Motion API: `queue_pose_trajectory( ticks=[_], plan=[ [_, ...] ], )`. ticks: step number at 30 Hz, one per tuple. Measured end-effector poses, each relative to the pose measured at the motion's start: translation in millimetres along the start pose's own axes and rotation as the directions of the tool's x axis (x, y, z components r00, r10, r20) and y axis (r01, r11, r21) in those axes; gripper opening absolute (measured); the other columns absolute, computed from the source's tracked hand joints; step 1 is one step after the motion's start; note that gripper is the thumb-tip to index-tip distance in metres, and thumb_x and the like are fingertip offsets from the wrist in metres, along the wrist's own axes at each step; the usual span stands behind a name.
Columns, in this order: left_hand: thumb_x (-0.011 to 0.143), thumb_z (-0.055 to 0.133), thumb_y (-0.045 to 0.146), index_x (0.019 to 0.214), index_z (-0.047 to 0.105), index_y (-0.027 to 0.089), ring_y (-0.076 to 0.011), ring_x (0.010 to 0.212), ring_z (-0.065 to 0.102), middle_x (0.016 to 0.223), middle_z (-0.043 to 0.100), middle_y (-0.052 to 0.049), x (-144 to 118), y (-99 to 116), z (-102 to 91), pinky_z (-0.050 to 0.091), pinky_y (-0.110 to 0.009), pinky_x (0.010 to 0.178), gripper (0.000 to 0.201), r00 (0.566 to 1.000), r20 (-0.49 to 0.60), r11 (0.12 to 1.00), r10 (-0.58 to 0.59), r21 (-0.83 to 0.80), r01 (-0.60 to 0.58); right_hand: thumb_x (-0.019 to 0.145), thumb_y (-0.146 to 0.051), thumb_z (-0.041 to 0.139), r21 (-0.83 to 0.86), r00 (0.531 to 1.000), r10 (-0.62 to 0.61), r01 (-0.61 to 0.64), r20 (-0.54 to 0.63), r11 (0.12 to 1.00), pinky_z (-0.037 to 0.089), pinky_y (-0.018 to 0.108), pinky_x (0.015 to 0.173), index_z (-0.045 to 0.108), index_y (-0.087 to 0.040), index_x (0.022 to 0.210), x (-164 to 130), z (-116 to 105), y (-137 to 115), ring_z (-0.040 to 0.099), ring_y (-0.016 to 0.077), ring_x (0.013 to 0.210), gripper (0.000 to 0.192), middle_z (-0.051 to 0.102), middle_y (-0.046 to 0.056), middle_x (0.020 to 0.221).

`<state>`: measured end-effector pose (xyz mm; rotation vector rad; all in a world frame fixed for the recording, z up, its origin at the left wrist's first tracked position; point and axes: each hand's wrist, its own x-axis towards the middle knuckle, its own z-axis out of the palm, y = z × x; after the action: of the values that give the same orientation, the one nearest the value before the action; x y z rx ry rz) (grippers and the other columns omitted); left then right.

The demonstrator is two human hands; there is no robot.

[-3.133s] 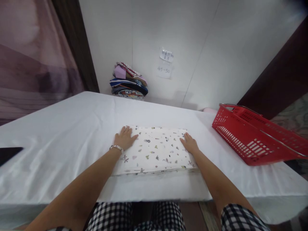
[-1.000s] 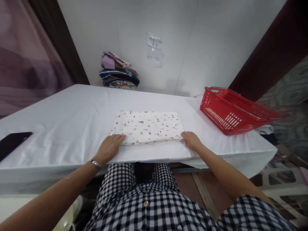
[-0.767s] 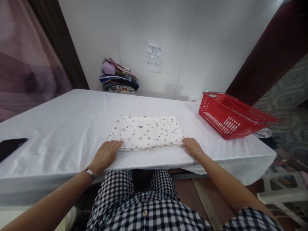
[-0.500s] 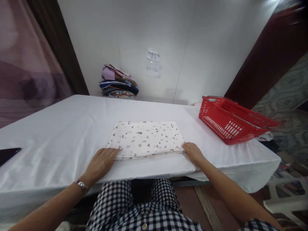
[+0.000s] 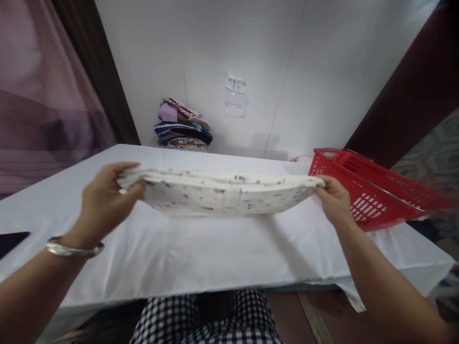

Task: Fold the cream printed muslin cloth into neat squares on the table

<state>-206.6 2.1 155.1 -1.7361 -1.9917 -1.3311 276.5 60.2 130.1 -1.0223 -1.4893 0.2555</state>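
The left hand (image 5: 102,196) and right hand (image 5: 333,199) each pinch one end of the folded spotted cloth (image 5: 222,191), held level above the white counter (image 5: 201,248). Held only by its ends, the sagging middle could slip and unfold. Just beyond the right hand sits a red basket (image 5: 373,196); far behind the left, a stack of folded clothes (image 5: 183,125).

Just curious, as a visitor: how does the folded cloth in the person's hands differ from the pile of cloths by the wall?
The folded cloth is white with small specks; the pile of cloths is many-coloured. The folded cloth is held in the air by the left hand and right hand; the pile rests at the table's far edge. The folded cloth is one wide, flat piece; the pile stacks several. Both are folded fabric.
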Motion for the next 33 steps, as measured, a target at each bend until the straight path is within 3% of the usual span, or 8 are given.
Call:
queue_pose_trajectory(
  ticks=[3,6,12,15,18,24,29,33],
  plan=[
    [0.081,0.051,0.043,0.121,0.052,0.029,-0.0216,0.095,0.063,0.106,0.066,0.004,39,31,-12.2,0.054,-0.039,0.084,0.043,0.986,-0.035,0.982,-0.161,-0.109,0.156,0.073,-0.031,0.07,0.14,0.997,0.003,0.008,-0.079,0.99,0.05,0.032,0.075,0.062,-0.022,0.099,44,6,-6,0.062,0.0152,0.081,0.029,0.066,0.001,0.09],
    [0.081,0.053,0.046,0.121,0.054,0.028,-0.0237,0.093,0.064,0.105,0.067,0.001,69,32,6.5,0.056,-0.038,0.077,0.044,0.979,0.021,0.964,-0.202,-0.175,0.202,0.07,-0.033,0.072,0.187,0.993,0.109,-0.097,-0.052,0.977,0.051,0.03,0.066,0.06,-0.022,0.105,78,22,20,0.062,0.0144,0.071,0.039,0.066,0.001,0.086],
    [0.074,0.06,0.047,0.117,0.058,0.017,-0.0216,0.075,0.065,0.088,0.069,-0.006,76,-46,129.2,0.055,-0.034,0.067,0.053,0.814,0.435,0.904,-0.385,-0.003,0.428,0.062,-0.031,0.069,0.017,0.811,0.577,-0.581,0.097,0.814,0.05,0.028,0.053,0.059,-0.016,0.112,78,104,132,0.061,0.0153,0.056,0.053,0.064,-0.001,0.068],
    [0.066,0.066,0.049,0.103,0.064,0.013,-0.0249,0.094,0.064,0.099,0.069,-0.012,59,-84,188.8,0.052,-0.033,0.082,0.052,0.746,0.515,0.882,-0.423,0.047,0.468,0.062,-0.028,0.064,-0.241,0.793,0.607,-0.58,0.053,0.778,0.048,0.026,0.051,0.065,-0.015,0.099,53,148,179,0.059,0.015,0.054,0.039,0.062,-0.001,0.062],
    [0.065,0.067,0.045,0.106,0.063,0.015,-0.026,0.102,0.062,0.107,0.067,-0.012,50,-106,222.0,0.049,-0.033,0.089,0.051,0.748,0.506,0.887,-0.43,0.082,0.454,0.063,-0.028,0.06,-0.32,0.801,0.598,-0.557,0.039,0.767,0.048,0.026,0.053,0.068,-0.016,0.093,38,171,209,0.058,0.0152,0.055,0.033,0.064,0.0,0.064],
    [0.073,0.06,0.039,0.111,0.061,0.014,-0.0263,0.098,0.063,0.104,0.068,-0.013,54,-114,233.1,0.049,-0.035,0.087,0.045,0.753,0.462,0.878,-0.468,0.147,0.455,0.072,-0.028,0.053,-0.484,0.801,0.591,-0.482,0.093,0.73,0.052,0.034,0.071,0.064,-0.013,0.109,37,166,223,0.064,0.0212,0.074,0.041,0.069,0.007,0.083],
    [0.071,0.06,0.056,0.113,0.059,0.013,-0.0304,0.102,0.062,0.111,0.065,-0.016,47,-110,220.2,0.05,-0.038,0.085,0.06,0.705,0.461,0.833,-0.539,0.167,0.527,0.083,-0.022,0.043,-0.722,0.88,0.36,-0.027,0.312,0.691,0.037,0.047,0.101,0.048,-0.009,0.131,28,178,181,0.044,0.0322,0.125,0.05,0.048,0.02,0.135],
    [0.066,0.064,0.061,0.12,0.056,0.012,-0.0334,0.104,0.061,0.122,0.06,-0.02,26,-102,193.7,0.053,-0.039,0.076,0.072,0.618,0.548,0.783,-0.564,0.118,0.61,0.091,-0.032,0.037,-0.531,0.777,0.182,0.22,0.603,0.819,0.021,0.045,0.112,0.04,-0.014,0.139,4,221,125,0.026,0.0266,0.138,0.051,0.036,0.012,0.147]
  ],
)
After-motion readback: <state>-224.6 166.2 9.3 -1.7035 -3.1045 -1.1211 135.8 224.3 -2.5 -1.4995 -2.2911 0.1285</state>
